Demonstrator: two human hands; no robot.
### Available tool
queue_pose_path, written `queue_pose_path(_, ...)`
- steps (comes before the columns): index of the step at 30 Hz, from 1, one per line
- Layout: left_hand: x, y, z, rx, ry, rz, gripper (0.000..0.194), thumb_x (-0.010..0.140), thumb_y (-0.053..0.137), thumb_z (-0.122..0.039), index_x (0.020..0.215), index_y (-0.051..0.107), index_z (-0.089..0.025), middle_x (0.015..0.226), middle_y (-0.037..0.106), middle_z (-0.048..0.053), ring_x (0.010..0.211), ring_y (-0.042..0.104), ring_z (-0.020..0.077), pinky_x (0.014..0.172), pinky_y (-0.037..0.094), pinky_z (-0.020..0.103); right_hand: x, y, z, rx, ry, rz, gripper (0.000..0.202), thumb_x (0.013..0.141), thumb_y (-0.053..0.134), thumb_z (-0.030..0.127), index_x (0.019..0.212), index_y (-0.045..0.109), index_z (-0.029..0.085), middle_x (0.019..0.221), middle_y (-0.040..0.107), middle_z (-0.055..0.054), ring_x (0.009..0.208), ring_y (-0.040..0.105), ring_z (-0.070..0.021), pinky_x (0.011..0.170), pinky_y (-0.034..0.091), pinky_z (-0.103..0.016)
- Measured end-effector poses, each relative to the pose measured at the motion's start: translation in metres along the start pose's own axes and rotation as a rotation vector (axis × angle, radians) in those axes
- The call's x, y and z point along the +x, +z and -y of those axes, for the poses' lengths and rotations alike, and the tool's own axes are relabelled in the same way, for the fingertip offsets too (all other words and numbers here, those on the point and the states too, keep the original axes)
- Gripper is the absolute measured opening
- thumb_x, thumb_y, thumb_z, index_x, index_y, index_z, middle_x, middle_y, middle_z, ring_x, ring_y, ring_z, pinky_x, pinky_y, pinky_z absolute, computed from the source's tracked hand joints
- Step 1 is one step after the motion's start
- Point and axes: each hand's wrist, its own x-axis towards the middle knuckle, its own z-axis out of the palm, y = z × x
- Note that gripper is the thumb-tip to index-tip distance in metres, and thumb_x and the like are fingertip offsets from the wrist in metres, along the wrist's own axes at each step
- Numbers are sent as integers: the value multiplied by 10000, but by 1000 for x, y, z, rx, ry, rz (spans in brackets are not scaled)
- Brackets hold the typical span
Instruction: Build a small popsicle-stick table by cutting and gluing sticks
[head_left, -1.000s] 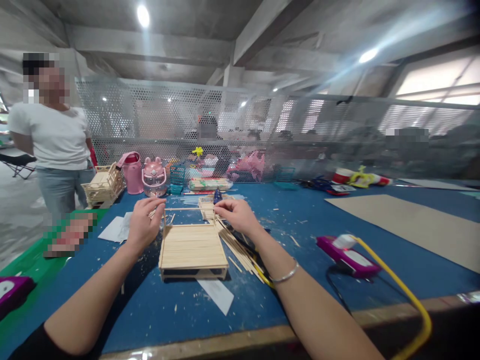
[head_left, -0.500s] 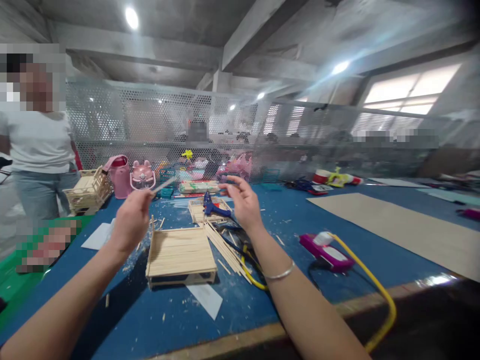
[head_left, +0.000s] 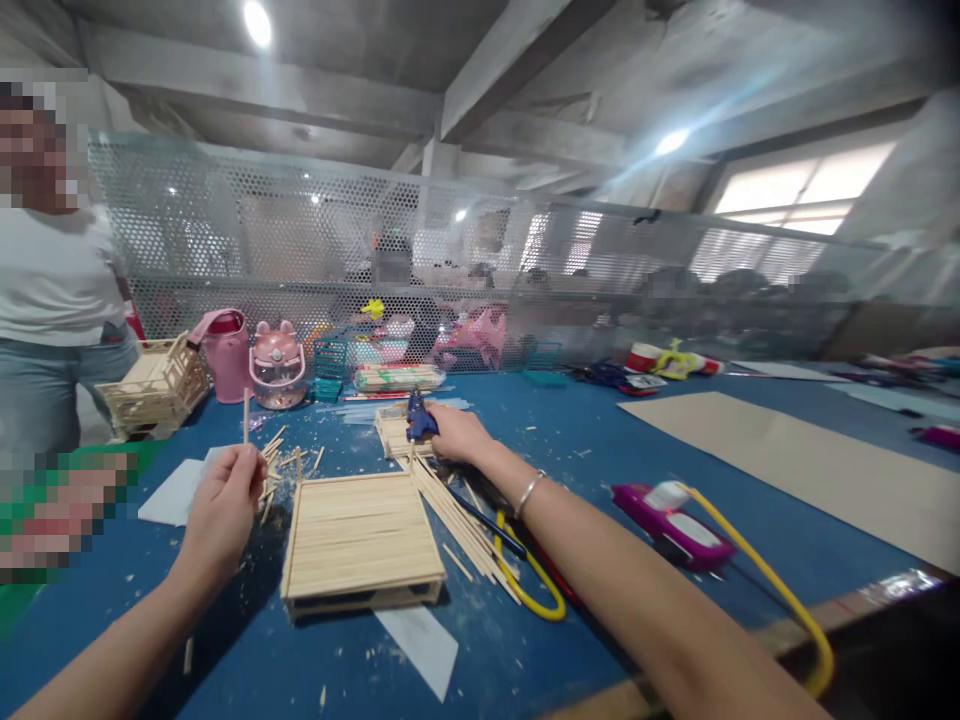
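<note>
Pinched upright in my left hand [head_left: 227, 497] is a thin wooden stick [head_left: 247, 418], held over the left part of the table. My right hand [head_left: 459, 435] is wrapped round the handle of a blue glue gun [head_left: 421, 416], which sits by a small wooden stick frame [head_left: 394, 432]. Between my arms lies a flat platform of wooden sticks [head_left: 360, 535], with short posts at its far corners. Loose sticks [head_left: 461, 520] fan out to its right, and shorter pieces [head_left: 277, 460] are scattered near my left hand.
Pale paper [head_left: 420, 640] lies partly under the platform. On the right are a purple power strip [head_left: 671, 527] with a yellow cord [head_left: 757, 570] and a beige board [head_left: 787, 460]. A pink bottle [head_left: 226, 360], a clear pink jug [head_left: 277, 370] and a stick-built bed [head_left: 154, 385] stand left. Another person is beyond.
My right hand has come down and forward and taken hold of the glue gun. My left hand has moved left and lower, its stick turned from slanted to upright.
</note>
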Motion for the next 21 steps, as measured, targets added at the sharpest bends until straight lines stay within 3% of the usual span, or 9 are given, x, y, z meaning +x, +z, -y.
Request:
queue_pose_path(5, -8, 4, 2, -77, -125, 88, 353, 624, 576, -517, 683, 481, -182, 577, 459, -51, 451, 339, 50, 377, 217, 147, -1, 4, -9, 47, 11, -63, 358, 780, 446, 373, 1100, 529, 238, 1021, 636, -66, 899, 590, -226, 692, 409, -267)
queue_pose_path(10, -13, 4, 0, -55, -122, 91, 331, 660, 552, -503, 653, 471, -181, 572, 441, -51, 445, 308, 51, 376, 208, 156, 1, 9, -18, 327, 42, -153, 293, 775, 464, 365, 936, 612, 171, 915, 660, -91, 842, 599, -219, 671, 411, -250)
queue_pose_path(14, -16, 4, -3, -19, -100, 107, 310, 703, 512, -472, 622, 451, -178, 531, 379, -60, 426, 260, 51, 373, 195, 168, 6, 12, -23, 622, 166, -212, 266, 728, 541, 348, 853, 619, 126, 884, 655, -127, 822, 594, -227, 676, 422, -270)
queue_pose_path(19, -18, 7, -7, 17, -88, 108, 285, 741, 459, -422, 597, 448, -176, 480, 331, -60, 415, 256, 59, 370, 201, 174, 9, 21, -20, 834, 255, -240, 251, 778, 474, 351, 854, 576, 134, 727, 655, -76, 603, 598, -149, 500, 422, -211)
queue_pose_path(21, -19, 7, -9, 27, -97, 104, 277, 751, 436, -402, 592, 455, -176, 461, 317, -58, 409, 260, 64, 368, 211, 175, 9, 22, -18, 903, 282, -265, 275, 814, 409, 364, 868, 553, 137, 752, 654, -71, 556, 586, -121, 445, 401, -187)
